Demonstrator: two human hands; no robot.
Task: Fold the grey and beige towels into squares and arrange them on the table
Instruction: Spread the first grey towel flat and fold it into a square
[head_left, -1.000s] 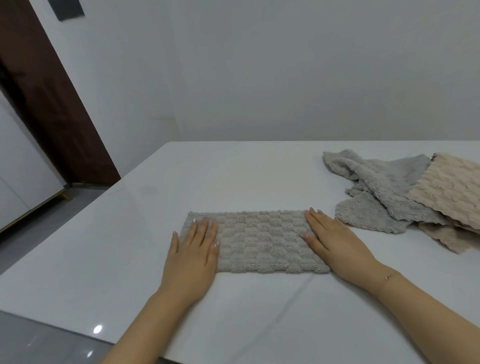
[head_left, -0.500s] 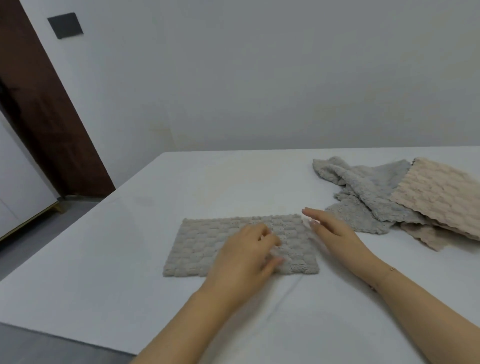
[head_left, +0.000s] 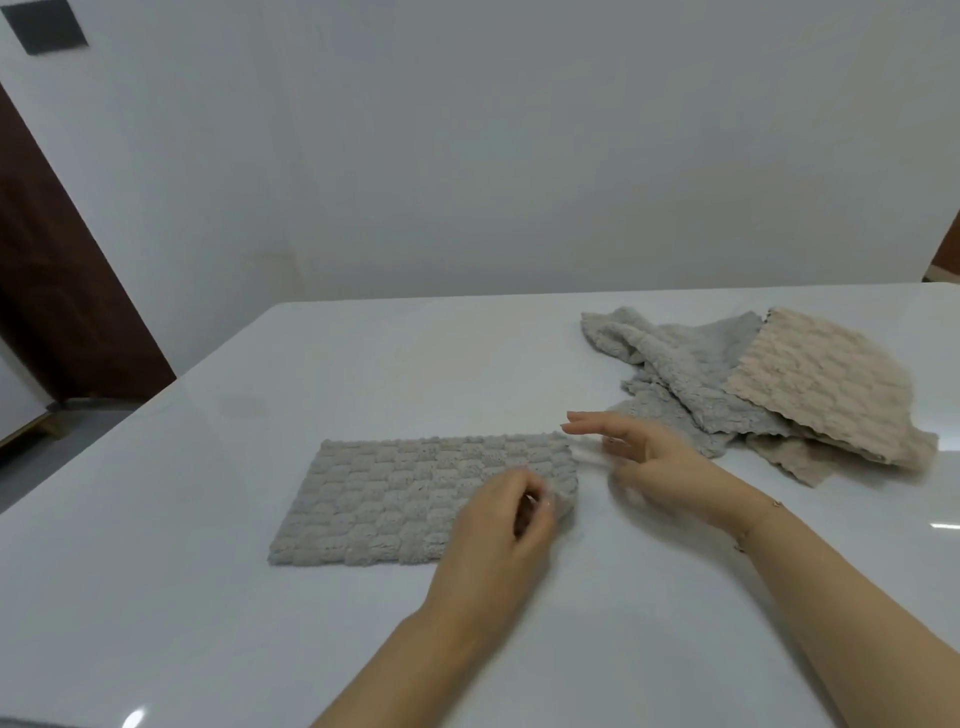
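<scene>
The white table (head_left: 208, 597) is bearing everything, spreading out on all sides of the grip. On it the folded grey towel (head_left: 405, 493) is lying flat as a long rectangle, stretching away to the left of the grip. The left hand (head_left: 498, 525) is reaching across and pinching the towel's near right corner between curled fingers and thumb, and that corner is lifting slightly off the table. Beyond the grip and to its right, a loose heap is sitting well apart from the folded towel: a crumpled grey towel (head_left: 670, 364) is lying underneath, and a beige towel (head_left: 826, 379) is resting over its right part, with more beige cloth showing under it at the near edge. The right hand (head_left: 654, 462) is hovering just to the right of the grip, beside the folded towel's right edge, between it and the heap; its fingers are spread and loosely straight, holding nothing. It is blurred, so whether it is touching the table cannot be told.
</scene>
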